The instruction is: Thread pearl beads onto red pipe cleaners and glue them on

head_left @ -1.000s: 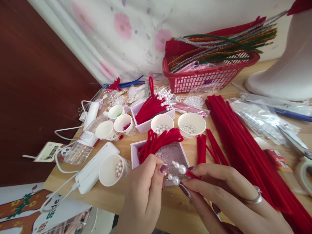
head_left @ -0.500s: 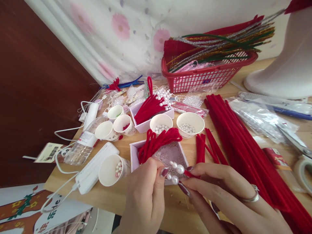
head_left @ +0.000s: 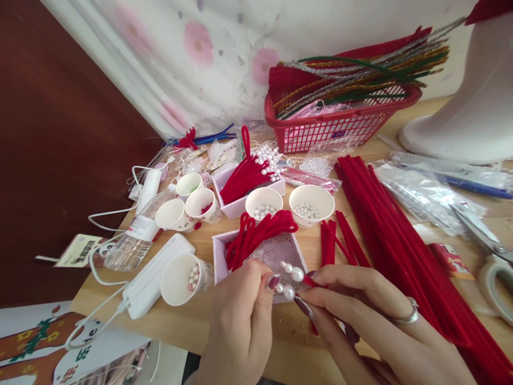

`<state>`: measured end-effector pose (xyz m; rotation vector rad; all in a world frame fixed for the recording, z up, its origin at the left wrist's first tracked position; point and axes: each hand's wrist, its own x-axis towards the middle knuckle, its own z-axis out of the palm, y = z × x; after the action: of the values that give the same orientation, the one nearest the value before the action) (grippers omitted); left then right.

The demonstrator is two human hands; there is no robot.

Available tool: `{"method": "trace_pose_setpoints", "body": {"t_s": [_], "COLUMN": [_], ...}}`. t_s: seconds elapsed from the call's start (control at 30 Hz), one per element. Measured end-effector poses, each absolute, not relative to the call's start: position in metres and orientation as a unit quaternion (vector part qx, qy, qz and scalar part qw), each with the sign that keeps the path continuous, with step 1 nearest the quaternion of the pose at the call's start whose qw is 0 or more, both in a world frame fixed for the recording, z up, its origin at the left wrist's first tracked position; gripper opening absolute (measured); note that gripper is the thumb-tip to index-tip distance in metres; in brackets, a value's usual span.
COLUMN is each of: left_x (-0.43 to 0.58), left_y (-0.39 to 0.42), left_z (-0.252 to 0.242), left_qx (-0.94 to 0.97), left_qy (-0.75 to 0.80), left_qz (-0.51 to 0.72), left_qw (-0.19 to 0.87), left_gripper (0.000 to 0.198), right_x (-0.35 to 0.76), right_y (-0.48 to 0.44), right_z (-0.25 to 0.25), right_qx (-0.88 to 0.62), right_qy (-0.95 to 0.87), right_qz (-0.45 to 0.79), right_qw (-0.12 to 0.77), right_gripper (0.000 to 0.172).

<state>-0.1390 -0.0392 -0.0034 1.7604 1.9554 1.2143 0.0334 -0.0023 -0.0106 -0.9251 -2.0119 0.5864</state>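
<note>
Pinching pearls [head_left: 297,274]: left hand [head_left: 240,326], right hand [head_left: 372,315]

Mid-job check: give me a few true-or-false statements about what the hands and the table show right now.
1. The left hand and the right hand both pinch the pearl cluster. True.
2. The ring sits on the left hand. False: it is on the right hand.
3. The basket is blue. False: it is red and holds pipe cleaners.
4. The water bottle lies on its side. True.
</note>
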Motion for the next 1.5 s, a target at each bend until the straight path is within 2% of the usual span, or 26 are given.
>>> {"method": "trace_pose_setpoints", "body": {"t_s": [0.13, 0.33, 0.43, 0.53, 0.63, 0.73, 0.9, 1.1, 1.33, 1.5], "left_x": [-0.137, -0.130, -0.127, -0.124, -0.120, -0.115, -0.108, -0.106, -0.098, -0.101], "left_y": [-0.037, -0.033, -0.032, -0.033, -0.034, -0.034, -0.035, -0.034, -0.032, -0.027], "left_z": [-0.006, -0.006, -0.004, -0.004, -0.005, -0.005, -0.003, -0.005, -0.008, -0.004], "left_qx": [0.554, 0.428, 0.414, 0.411, 0.418, 0.428, 0.465, 0.418, 0.450, 0.463], "left_qy": [0.680, 0.662, 0.639, 0.604, 0.581, 0.563, 0.545, 0.517, 0.525, 0.518], "left_qz": [0.445, 0.551, 0.559, 0.566, 0.568, 0.564, 0.561, 0.566, 0.576, 0.569], "left_qw": [0.181, 0.274, 0.329, 0.381, 0.406, 0.426, 0.416, 0.487, 0.437, 0.441], "left_gripper": [0.026, 0.031, 0.031, 0.027, 0.026, 0.030, 0.021, 0.018, 0.020, 0.019], "right_x": [0.032, 0.029, 0.025, 0.022, 0.021, 0.019, 0.017, 0.022, 0.033, 0.050], "right_y": [-0.001, -0.005, -0.010, -0.012, -0.012, -0.011, -0.014, -0.013, -0.008, 0.002], "right_z": [-0.015, -0.020, -0.017, -0.015, -0.013, -0.013, -0.015, -0.019, -0.021, -0.036], "right_qx": [-0.375, -0.390, -0.401, -0.412, -0.396, -0.374, -0.374, -0.373, -0.392, -0.326], "right_qy": [-0.787, -0.744, -0.667, -0.559, -0.479, -0.440, -0.444, -0.507, -0.544, -0.681], "right_qz": [0.258, 0.315, 0.431, 0.575, 0.667, 0.702, 0.683, 0.616, 0.506, 0.395], "right_qw": [0.416, 0.442, 0.457, 0.434, 0.411, 0.417, 0.443, 0.474, 0.543, 0.523], "right_gripper": [0.021, 0.028, 0.020, 0.008, 0.012, 0.016, 0.016, 0.011, 0.006, 0.033]}}
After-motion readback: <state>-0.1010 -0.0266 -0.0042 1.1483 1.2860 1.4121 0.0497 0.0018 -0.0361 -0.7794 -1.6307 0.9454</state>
